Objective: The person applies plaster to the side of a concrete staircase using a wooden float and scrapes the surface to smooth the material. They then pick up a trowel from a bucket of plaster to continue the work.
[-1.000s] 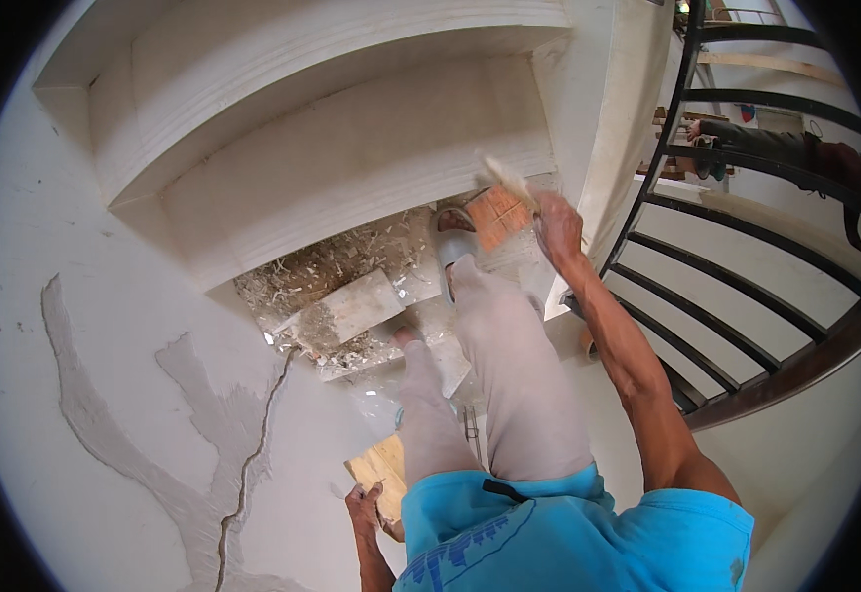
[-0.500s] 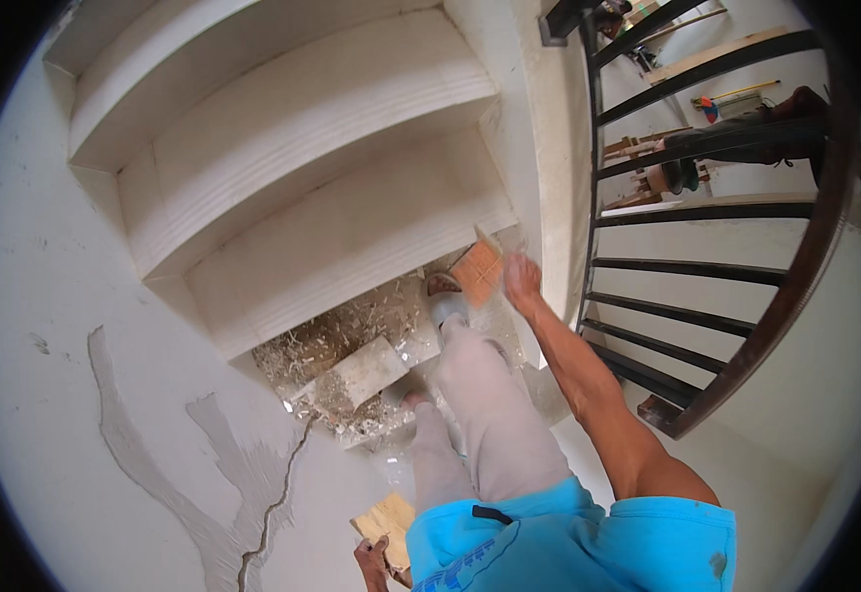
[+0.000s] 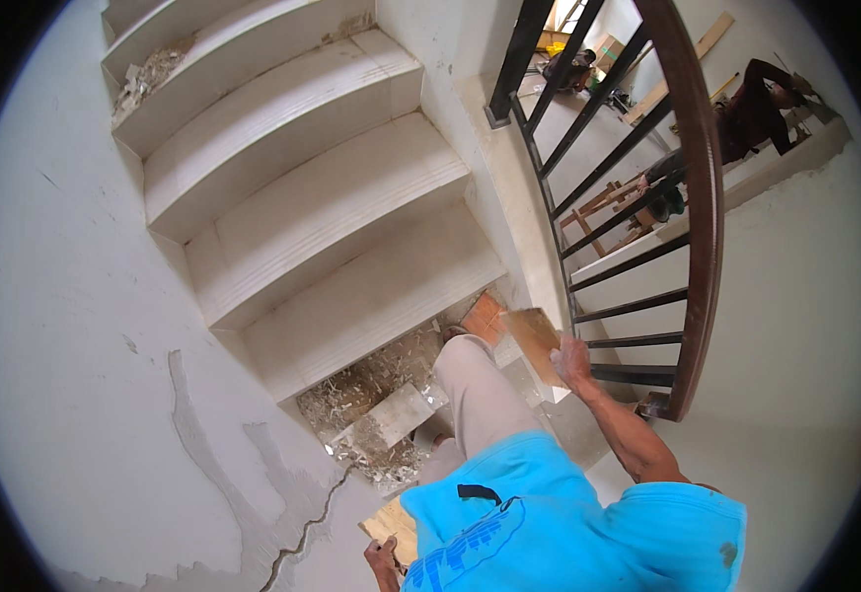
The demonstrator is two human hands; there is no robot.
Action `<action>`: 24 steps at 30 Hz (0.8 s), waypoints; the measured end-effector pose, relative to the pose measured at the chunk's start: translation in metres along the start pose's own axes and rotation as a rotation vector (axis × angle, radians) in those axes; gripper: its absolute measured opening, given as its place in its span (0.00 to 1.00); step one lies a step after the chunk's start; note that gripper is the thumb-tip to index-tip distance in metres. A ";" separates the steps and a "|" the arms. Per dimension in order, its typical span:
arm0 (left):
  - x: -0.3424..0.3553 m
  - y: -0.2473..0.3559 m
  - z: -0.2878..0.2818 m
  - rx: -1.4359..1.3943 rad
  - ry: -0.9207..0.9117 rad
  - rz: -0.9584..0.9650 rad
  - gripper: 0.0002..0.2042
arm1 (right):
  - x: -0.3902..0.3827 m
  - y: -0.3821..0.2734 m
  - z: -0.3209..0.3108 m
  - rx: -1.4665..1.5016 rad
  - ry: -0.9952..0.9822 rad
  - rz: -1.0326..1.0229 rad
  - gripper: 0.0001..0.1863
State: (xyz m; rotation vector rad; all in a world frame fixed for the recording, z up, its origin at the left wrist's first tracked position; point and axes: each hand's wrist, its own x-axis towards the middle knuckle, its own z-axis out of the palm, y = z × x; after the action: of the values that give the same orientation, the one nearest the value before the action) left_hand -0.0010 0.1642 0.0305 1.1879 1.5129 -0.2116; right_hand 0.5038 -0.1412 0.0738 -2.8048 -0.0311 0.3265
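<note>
Right hand [image 3: 573, 363] closed on the near right edge of a tan board [image 3: 534, 341], held tilted between the orange brick [image 3: 484, 318] and the railing [image 3: 705, 227]. Left hand [image 3: 383, 564], near and left, pinches the edge of a yellow board [image 3: 392, 527] beside the shirt [image 3: 588, 523]. The shirt bears a blue print [image 3: 480, 553]; whether it includes lettering cannot be told. Far: pale steps [image 3: 341, 187]. Left of the brick: rubble [image 3: 356, 385] around a slab [image 3: 388, 414].
</note>
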 end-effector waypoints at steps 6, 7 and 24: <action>-0.014 0.045 0.003 0.007 -0.021 0.007 0.08 | 0.016 -0.056 -0.118 0.226 0.217 -0.113 0.18; -0.006 0.035 0.001 -0.009 -0.025 0.040 0.07 | 0.018 -0.065 -0.142 0.219 0.234 -0.111 0.19; -0.029 0.013 -0.007 -0.113 0.063 0.099 0.10 | 0.045 -0.046 -0.316 0.241 0.102 -0.291 0.27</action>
State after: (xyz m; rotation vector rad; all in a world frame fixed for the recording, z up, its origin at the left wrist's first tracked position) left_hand 0.0002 0.1595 0.0628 1.1850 1.4965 -0.0217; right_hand 0.6206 -0.1925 0.3702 -2.5278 -0.3491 0.1089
